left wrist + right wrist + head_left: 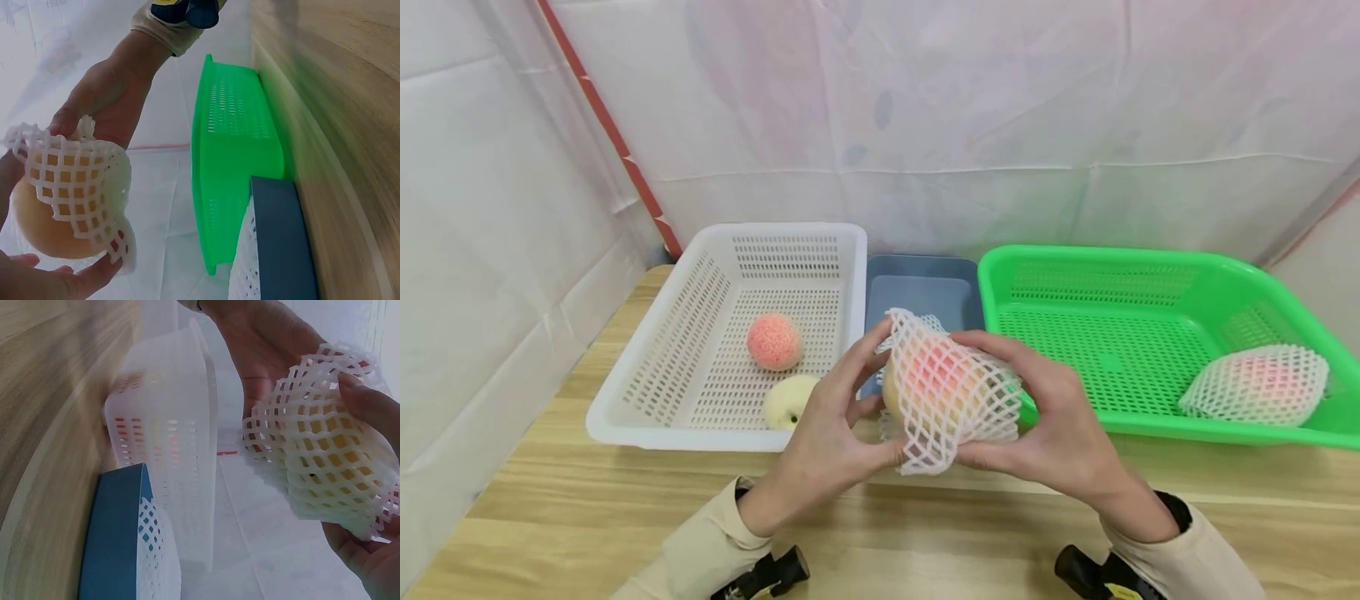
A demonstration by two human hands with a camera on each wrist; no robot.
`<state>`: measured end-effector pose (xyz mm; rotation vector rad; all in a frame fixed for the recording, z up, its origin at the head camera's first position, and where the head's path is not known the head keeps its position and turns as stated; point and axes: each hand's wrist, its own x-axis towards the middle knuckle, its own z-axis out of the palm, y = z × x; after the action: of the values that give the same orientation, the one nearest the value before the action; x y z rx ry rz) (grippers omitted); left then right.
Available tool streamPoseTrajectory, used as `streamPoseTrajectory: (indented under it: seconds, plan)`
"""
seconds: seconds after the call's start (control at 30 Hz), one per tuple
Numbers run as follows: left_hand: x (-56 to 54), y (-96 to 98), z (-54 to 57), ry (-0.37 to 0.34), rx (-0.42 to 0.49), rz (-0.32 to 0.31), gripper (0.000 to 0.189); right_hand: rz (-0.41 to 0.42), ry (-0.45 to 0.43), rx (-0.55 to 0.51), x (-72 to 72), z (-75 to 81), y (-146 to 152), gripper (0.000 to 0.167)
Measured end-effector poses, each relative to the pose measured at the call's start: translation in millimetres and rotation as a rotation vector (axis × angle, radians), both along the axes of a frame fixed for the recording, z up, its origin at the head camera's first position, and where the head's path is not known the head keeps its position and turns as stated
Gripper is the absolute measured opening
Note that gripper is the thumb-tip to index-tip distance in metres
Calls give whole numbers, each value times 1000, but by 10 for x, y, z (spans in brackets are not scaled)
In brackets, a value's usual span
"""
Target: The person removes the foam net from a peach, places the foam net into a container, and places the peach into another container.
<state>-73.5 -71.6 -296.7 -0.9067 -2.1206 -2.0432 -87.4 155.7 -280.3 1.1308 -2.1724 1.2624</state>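
Observation:
Between both hands is a pink and yellow peach (928, 375), partly covered by a white foam net sleeve (992, 408). My left hand (831, 425) holds the net's left edge, thumb at the bottom and fingers above. My right hand (1056, 417) grips the netted right side from above and below. The left wrist view shows a bare part of the peach (53, 240) outside the net. In the right wrist view, the net (325, 450) covers most of the fruit. They are held up over the front of a blue-grey tray (925, 287).
At left, a white basket (647, 367) holds a pink-red peach (774, 342) and a pale yellow one (788, 400). The green basket (1097, 333) at right holds a netted peach (1258, 385). White netting (150, 531) shows in the tray. A wooden table (565, 508) lies beneath.

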Motion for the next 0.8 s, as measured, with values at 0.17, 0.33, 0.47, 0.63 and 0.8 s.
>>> streamPoseTrajectory:
  seconds: [0.17,0.33,0.47,0.63,0.8]
  plan:
    - [-9,10,15,-106,63,-33,96,10,46,-14,-15,-23,-14,85]
    - [-19,15,8,-110,80,-41,95,16,29,-22,-12,-29,-12,83]
    - [-16,6,12,-76,75,-29,98,29,-18,-47,6,-21,-15,79]
    - [-17,8,19,-62,37,-7,104,59,-47,-94,21,-27,-18,70]
    - [-8,-4,46,-61,-3,12,108,61,-16,-105,17,-37,-22,62]
